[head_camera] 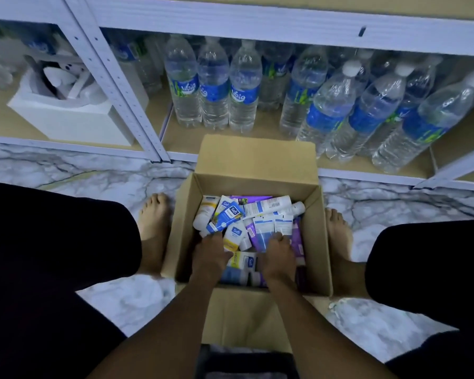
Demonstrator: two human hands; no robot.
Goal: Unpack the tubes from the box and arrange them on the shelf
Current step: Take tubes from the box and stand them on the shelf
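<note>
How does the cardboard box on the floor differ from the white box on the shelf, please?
The cardboard box is brown and stands on the floor; the white box stands on the shelf. The cardboard box holds tubes; the white box holds unclear white items. Both are open on top.

An open cardboard box [257, 157] sits on the marbled floor [80, 170] at the centre of the frame, its flaps folded out, with a jumble of white, blue, yellow and purple tubes [266, 205] inside. The left hand [210, 255] and right hand [278, 255] both reach in, fingers curled down among the tubes; whether either grips one does not show. A bare foot stands at each side of the box. Across the top runs a white metal shelf [257, 20] holding water bottles [214, 86], with a white foam block [66, 121] at upper left.
</note>
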